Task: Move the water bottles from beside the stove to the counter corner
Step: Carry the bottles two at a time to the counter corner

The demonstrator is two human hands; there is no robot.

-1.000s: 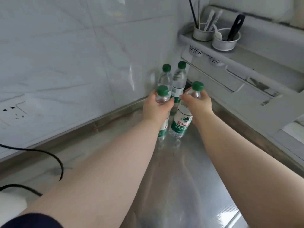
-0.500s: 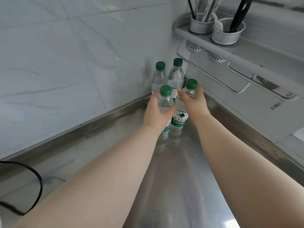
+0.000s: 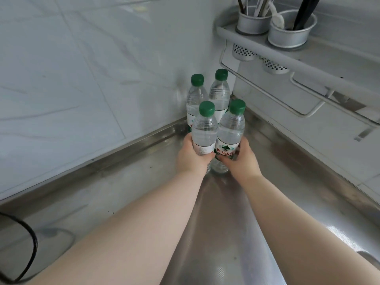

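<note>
Several clear water bottles with green caps stand upright in the corner of the steel counter (image 3: pixel 127 182). Two back bottles (image 3: pixel 196 97) (image 3: pixel 220 93) sit against the wall corner. My left hand (image 3: pixel 190 157) is wrapped around the lower part of the front left bottle (image 3: pixel 204 130). My right hand (image 3: pixel 242 159) grips the base of the front right bottle (image 3: pixel 231 128), which shows a green and white label. Both front bottles touch each other and stand just in front of the back pair.
A grey wall rack (image 3: pixel 287 56) with two metal utensil cups (image 3: pixel 273 23) hangs above the corner on the right. A black cable (image 3: pixel 30 247) lies on the counter at the far left. Marble-look tiles cover both walls.
Both hands slid down from near the bottle necks to the lower bodies. The two front bottles moved closer to the back pair in the corner.
</note>
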